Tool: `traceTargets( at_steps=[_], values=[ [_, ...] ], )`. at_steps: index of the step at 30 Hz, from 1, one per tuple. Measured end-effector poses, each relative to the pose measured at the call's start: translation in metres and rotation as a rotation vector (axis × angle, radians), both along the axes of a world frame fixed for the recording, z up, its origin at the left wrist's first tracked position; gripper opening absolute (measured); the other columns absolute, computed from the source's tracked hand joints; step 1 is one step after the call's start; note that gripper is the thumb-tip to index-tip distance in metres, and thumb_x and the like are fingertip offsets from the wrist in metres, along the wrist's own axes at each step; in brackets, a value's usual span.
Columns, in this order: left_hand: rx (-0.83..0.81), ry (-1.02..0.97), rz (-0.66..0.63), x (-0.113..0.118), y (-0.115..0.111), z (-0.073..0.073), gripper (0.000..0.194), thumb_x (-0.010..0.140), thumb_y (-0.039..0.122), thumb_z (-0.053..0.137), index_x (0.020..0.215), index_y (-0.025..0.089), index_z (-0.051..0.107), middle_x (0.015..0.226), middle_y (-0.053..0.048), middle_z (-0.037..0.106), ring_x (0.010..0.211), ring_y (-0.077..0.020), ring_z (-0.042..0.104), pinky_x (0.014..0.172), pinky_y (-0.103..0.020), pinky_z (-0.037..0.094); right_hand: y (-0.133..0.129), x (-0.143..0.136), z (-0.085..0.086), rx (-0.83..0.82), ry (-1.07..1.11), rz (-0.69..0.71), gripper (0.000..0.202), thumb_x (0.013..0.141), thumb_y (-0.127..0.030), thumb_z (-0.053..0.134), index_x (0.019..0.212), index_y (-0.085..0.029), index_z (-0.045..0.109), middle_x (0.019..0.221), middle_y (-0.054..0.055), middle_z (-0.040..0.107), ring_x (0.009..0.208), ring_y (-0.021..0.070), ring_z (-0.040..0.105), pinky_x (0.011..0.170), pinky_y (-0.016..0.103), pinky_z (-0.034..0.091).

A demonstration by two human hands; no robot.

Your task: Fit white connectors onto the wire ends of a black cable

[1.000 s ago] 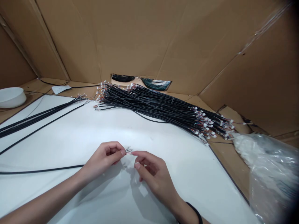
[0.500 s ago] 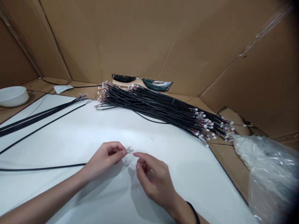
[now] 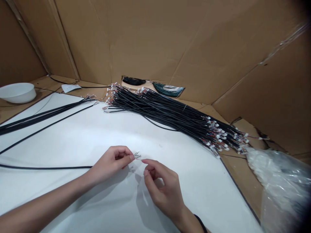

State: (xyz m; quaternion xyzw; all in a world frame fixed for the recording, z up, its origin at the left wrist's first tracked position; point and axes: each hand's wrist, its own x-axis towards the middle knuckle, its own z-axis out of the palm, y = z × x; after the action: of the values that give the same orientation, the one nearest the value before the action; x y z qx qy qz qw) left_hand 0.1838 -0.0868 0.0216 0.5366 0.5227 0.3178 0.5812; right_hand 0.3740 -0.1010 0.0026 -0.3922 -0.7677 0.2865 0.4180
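Observation:
Between the thumb and fingers of my left hand [image 3: 118, 160] is the end of a black cable [image 3: 46, 167], which runs off to the left over the white board. Thin bare wires [image 3: 137, 155] fan out past the fingertips. My right hand [image 3: 165, 187] is beside them, its index finger stretched toward the wire tips and its thumb held apart. Nothing shows between that thumb and finger. Whether the index fingertip touches a wire I cannot tell.
A thick pile of black cables [image 3: 165, 110] with white connectors lies at the back. More loose cables [image 3: 48, 115] lie at the left near a white bowl [image 3: 18, 94]. A clear plastic bag [image 3: 282, 174] sits at the right; cardboard walls [image 3: 150, 38] stand behind.
The view has shifted slightly, so most things appear a little further right. Both hands keep nearly the same pose, the left still pinching the cable end.

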Motion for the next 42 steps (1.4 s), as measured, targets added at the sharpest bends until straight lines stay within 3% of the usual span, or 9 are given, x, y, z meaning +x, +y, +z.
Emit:
traceTargets(
  at_steps=[10, 17, 28, 35, 42],
  values=[
    [-0.003, -0.011, 0.008, 0.0005, 0.0015, 0.0009, 0.022, 0.084, 0.034, 0.054, 0.075, 0.014, 0.059, 0.057, 0.005, 0.045, 0.054, -0.0088, 0.037, 0.053, -0.022, 0.026, -0.0003, -0.0008, -0.0023, 0.022, 0.033, 0.030, 0.024, 0.084, -0.009, 0.051, 0.105, -0.014, 0.061, 0.068, 0.001, 0.059, 0.050, 0.0091, 0.050, 0.047, 0.020, 0.048],
    [-0.003, -0.020, 0.010, 0.0006, -0.0002, 0.0003, 0.020, 0.083, 0.031, 0.053, 0.075, 0.013, 0.059, 0.057, 0.006, 0.043, 0.054, -0.0082, 0.036, 0.052, -0.022, 0.026, -0.0012, -0.0004, -0.0037, -0.095, 0.037, -0.047, 0.021, 0.085, -0.013, 0.051, 0.103, -0.014, 0.062, 0.067, 0.000, 0.059, 0.051, 0.0097, 0.050, 0.048, 0.021, 0.047],
    [0.020, -0.036, 0.013, 0.0003, 0.0005, -0.0027, 0.021, 0.086, 0.031, 0.053, 0.076, 0.013, 0.059, 0.058, 0.005, 0.044, 0.055, -0.0084, 0.038, 0.053, -0.022, 0.027, -0.0022, 0.0014, -0.0026, -0.081, 0.026, 0.034, 0.026, 0.085, -0.011, 0.051, 0.109, -0.014, 0.061, 0.070, 0.001, 0.060, 0.052, 0.0098, 0.051, 0.049, 0.021, 0.049],
    [0.107, -0.098, -0.015, -0.0023, 0.0003, -0.0089, 0.024, 0.093, 0.032, 0.046, 0.114, 0.020, 0.050, 0.060, 0.007, 0.043, 0.056, -0.0091, 0.038, 0.054, -0.022, 0.028, -0.0014, -0.0009, 0.0014, 0.001, 0.004, 0.106, 0.026, 0.084, -0.010, 0.049, 0.107, -0.013, 0.060, 0.069, 0.002, 0.061, 0.050, 0.0100, 0.053, 0.046, 0.021, 0.049],
    [0.157, 0.017, -0.044, -0.0012, -0.0004, -0.0052, 0.029, 0.089, 0.018, 0.040, 0.096, 0.017, 0.067, 0.069, 0.002, 0.053, 0.058, -0.0098, 0.039, 0.057, -0.024, 0.032, -0.0032, -0.0024, -0.0001, -0.001, 0.006, 0.121, 0.028, 0.084, -0.009, 0.050, 0.109, -0.015, 0.059, 0.070, 0.001, 0.060, 0.048, 0.0084, 0.050, 0.045, 0.019, 0.046]
  ],
)
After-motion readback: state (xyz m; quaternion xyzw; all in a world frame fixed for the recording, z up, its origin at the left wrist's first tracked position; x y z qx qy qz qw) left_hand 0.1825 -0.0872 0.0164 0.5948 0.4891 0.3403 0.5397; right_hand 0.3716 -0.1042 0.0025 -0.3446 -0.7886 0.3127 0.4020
